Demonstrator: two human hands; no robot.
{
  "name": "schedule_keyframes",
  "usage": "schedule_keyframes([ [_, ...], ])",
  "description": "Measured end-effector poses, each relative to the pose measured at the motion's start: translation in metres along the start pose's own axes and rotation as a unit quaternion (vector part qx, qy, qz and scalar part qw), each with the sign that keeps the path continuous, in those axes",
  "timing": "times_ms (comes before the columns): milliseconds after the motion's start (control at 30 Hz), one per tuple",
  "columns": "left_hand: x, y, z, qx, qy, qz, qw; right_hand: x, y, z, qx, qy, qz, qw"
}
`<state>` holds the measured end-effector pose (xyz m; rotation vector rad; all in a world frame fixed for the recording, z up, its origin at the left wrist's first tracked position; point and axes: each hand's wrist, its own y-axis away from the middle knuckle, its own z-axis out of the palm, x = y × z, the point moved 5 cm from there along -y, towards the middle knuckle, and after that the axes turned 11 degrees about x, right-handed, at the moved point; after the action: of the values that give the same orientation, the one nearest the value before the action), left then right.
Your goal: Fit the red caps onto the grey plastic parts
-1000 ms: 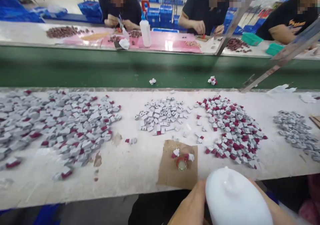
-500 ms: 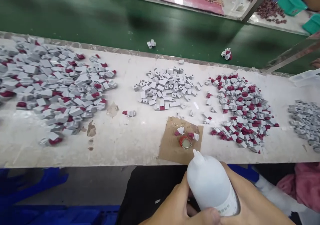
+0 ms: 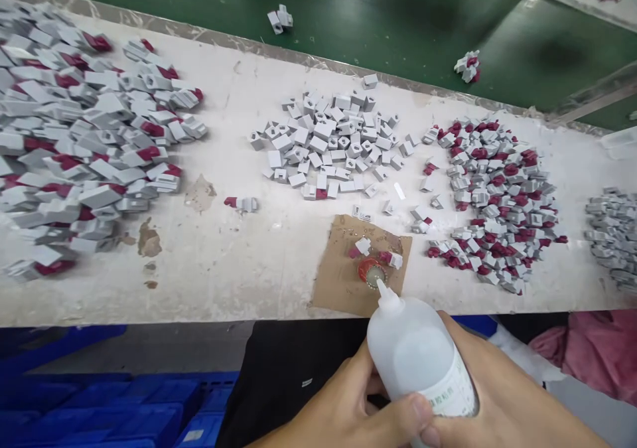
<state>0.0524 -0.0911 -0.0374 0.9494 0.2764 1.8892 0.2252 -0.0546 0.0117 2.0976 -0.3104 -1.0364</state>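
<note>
Both hands grip a white squeeze bottle (image 3: 415,348) with a printed label and a pointed nozzle. My left hand (image 3: 358,401) wraps its near left side, thumb across the label. My right hand (image 3: 502,381) closes round the right side. The bottle tilts forward, its nozzle tip at the near rim of a bottle cap (image 3: 375,275); whether they touch I cannot tell. A red round piece (image 3: 365,267) shows at the cap's left. The cap sits on a brown cardboard piece (image 3: 333,282), just below two small grey-and-maroon parts (image 3: 391,259).
On the white table (image 3: 263,269) lie a large grey-and-maroon pile (image 3: 99,136) at left, grey blocks (image 3: 333,143) in the middle, and grey-and-maroon parts (image 3: 497,196) at right. Beyond the far edge runs a green surface (image 3: 348,16). Blue bins (image 3: 124,408) stand below.
The bottle's nozzle has come closer to the cap, tilting further forward. Both hands keep their hold. The camera view has shifted down and nearer the table.
</note>
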Motion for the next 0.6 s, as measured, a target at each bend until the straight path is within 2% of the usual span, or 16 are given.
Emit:
schedule_keyframes([
  [267,0.001,0.002,-0.001,-0.02,0.035,-0.007,0.999,-0.011,0.004,-0.005,-0.019,0.005,0.017,1.0],
  [600,0.006,0.006,0.003,-0.002,0.072,-0.01,0.997,-0.015,0.006,-0.009,-0.035,0.009,0.032,0.999],
])
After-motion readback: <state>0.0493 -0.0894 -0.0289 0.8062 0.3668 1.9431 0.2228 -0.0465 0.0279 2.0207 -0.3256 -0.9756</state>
